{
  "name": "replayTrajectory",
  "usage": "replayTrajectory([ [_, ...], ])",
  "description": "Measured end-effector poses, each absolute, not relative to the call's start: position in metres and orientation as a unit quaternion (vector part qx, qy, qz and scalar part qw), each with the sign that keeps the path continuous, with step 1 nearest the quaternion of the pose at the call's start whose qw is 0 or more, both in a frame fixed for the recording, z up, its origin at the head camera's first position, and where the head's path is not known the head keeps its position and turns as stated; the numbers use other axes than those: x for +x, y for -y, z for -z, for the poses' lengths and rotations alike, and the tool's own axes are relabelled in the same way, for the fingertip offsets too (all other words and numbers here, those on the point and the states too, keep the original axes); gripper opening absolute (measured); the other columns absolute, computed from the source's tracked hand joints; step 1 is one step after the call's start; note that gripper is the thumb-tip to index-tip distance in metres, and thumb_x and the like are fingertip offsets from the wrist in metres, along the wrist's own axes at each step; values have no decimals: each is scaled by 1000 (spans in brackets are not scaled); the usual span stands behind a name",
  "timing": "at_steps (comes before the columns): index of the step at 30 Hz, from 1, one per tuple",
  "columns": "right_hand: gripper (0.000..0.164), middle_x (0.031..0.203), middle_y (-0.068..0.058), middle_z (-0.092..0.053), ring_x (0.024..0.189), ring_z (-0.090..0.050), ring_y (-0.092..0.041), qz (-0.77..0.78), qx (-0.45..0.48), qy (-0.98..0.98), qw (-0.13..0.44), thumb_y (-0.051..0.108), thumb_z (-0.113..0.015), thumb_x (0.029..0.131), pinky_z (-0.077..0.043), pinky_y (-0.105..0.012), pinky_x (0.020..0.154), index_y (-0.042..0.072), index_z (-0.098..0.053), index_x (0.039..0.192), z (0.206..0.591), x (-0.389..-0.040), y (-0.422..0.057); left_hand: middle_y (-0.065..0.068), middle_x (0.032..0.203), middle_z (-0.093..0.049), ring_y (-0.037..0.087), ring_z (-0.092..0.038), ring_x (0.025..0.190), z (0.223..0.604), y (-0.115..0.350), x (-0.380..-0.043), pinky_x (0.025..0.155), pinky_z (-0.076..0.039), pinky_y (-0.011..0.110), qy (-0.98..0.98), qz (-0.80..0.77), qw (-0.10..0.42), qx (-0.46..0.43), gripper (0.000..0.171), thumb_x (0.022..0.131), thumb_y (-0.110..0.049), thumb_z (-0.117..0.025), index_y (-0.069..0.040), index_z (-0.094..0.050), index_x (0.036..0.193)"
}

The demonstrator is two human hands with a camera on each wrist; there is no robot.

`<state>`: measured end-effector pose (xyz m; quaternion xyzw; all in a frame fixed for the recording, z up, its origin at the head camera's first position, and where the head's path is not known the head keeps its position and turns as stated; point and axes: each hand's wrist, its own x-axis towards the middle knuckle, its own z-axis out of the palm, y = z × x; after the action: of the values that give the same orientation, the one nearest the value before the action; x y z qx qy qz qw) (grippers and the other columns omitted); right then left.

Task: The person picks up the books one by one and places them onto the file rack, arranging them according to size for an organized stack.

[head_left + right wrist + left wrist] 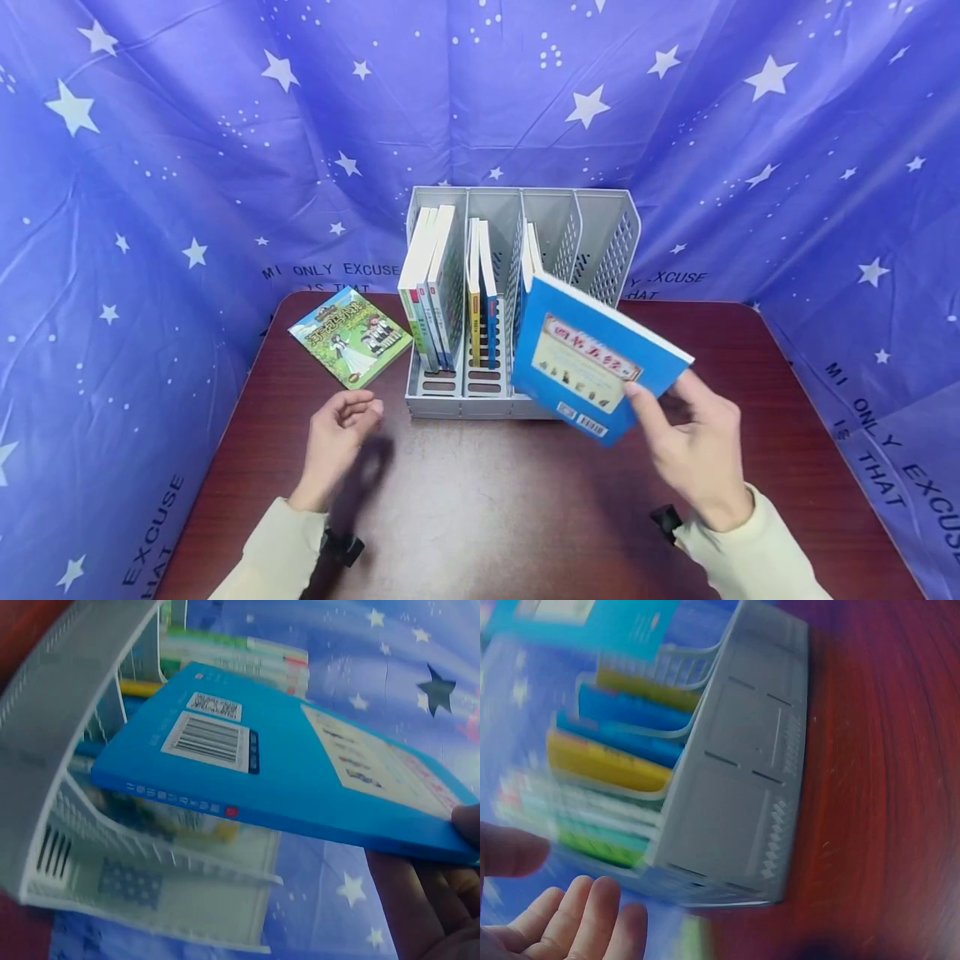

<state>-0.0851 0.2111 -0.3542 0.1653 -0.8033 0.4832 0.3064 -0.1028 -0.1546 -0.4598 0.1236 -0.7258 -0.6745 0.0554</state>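
Note:
My right hand (697,442) pinches a blue book (551,333) by its right side, thumb on the back cover with its cream label and barcode. The book is tilted before the right part of a grey file rack (457,408), hiding some of it. In the right wrist view, the blue book (225,765) shows its spine and barcode. My left hand (341,442) hovers empty with loosely bent fingers, left of the rack's front. Just beyond it lies a green comic-style book (352,333) on the table. The left wrist view shows the left hand (570,922) holding nothing.
The rack's leftmost slot has several white-edged books (427,283). Its second slot holds a yellow book (475,325) and a dark blue book (491,325). More books (529,250) stand in the third. A starry blue curtain (480,100) surrounds the dark red table (465,517).

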Motion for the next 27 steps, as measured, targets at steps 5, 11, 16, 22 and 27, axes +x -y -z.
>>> replayTrajectory([
  [5,30,89,-3,-72,71,-66,1,-464,124,798,364,-16,-70,73,-51,-10,61,-8,-69,101,347,-92,-226,-1,85,-64,11,-62,76,477,171,-124,71,-55,31,693,681,24,234,35,88,-8,-65,7,-53,117],
  [11,19,82,-15,-71,67,-60,9,-414,64,796,437,-6,-71,76,-44,-5,60,-7,-70,95,352,-108,-235,18,106,-58,28,-57,93,491,181,-147,80,-48,39,737,595,11,321,55,86,-23,-67,10,-46,125],
  [16,16,80,-18,-71,66,-55,12,-373,41,804,462,4,-71,81,-40,-4,59,-4,-70,94,365,-129,-236,32,135,-35,42,-33,127,497,181,-163,108,-30,48,753,541,1,374,80,83,-40,-68,12,-37,134],
  [22,17,86,-16,-72,66,-66,-22,-345,43,809,474,8,-68,84,-42,-12,61,-3,-69,97,385,-158,-230,31,144,-6,45,-5,138,498,172,-182,116,-15,44,690,565,13,452,100,76,-51,-73,7,-25,142],
  [27,17,92,-17,-71,75,-67,-37,-342,34,802,488,6,-68,84,-48,-40,63,-3,-69,98,406,-180,-222,31,146,0,46,-5,137,501,160,-200,115,-11,51,741,505,-14,442,111,77,-52,-73,7,-12,148],
])
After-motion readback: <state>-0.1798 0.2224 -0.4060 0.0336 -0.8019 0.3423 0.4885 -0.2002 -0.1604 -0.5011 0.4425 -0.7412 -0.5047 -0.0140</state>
